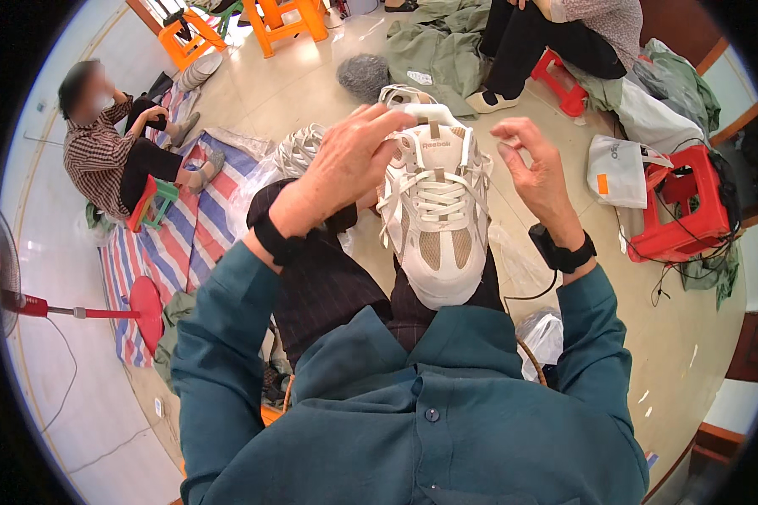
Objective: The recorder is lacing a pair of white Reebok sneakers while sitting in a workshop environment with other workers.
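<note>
A white and beige sneaker (pixel 445 261) rests at my knees, its toe toward me and white laces (pixel 440 202) crossed over its tongue. My left hand (pixel 345 164) is closed on the sneaker's upper left side by the collar, index finger and thumb bent against it. What lies under those fingers is hidden. Just right of the sneaker, my right hand (pixel 535 172) hangs raised without touching it. Its fingers are curled, with a gap between thumb and index finger, and I see nothing held there. Loose lace loops hang at both sides of the sneaker.
A bundle of white laces (pixel 299 150) lies beyond my left forearm. One person (pixel 101 160) sits at left by a striped sheet (pixel 198 244); another (pixel 556 42) sits far right. A red stool (pixel 682 206) with cables and a white bag (pixel 616 171) stand right. A fan stand (pixel 147 311) is left.
</note>
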The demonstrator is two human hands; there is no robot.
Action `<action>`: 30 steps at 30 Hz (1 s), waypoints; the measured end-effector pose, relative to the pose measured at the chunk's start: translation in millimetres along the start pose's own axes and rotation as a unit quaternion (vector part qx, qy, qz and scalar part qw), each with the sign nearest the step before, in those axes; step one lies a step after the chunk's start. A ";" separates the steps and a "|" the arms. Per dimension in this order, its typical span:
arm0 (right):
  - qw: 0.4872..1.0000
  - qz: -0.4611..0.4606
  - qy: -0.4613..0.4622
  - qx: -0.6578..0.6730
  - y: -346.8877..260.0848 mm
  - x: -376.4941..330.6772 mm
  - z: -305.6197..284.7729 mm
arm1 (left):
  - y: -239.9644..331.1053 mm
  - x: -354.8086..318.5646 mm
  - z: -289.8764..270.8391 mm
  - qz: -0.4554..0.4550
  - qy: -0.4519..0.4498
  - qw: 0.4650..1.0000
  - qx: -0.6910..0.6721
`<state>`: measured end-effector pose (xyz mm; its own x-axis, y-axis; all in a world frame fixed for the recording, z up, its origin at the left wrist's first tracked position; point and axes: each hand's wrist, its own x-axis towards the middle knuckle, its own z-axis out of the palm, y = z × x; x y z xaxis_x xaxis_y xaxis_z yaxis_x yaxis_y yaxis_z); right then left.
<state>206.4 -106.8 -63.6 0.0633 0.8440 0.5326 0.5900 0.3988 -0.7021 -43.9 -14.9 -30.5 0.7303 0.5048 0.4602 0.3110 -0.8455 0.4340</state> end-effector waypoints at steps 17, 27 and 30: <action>0.864 -0.267 -0.368 -0.218 -23.3 53.6 -15.9 | 1.1 49.0 -6.8 0.192 -0.331 0.912 0.149; 0.836 -0.366 -0.304 -0.272 1.0 43.7 -0.9 | -6.1 38.7 6.9 0.243 -0.299 0.908 0.164; 0.837 -0.285 -0.380 -0.272 -19.0 46.9 -4.4 | 5.7 47.1 -0.1 0.233 -0.354 0.892 0.160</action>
<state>201.8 -76.3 -23.2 -0.7614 0.6392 0.1084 0.6423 0.7664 -0.0077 -7.8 4.1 -6.3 0.9913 -0.0555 -0.1194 -0.0524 -0.9982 0.0286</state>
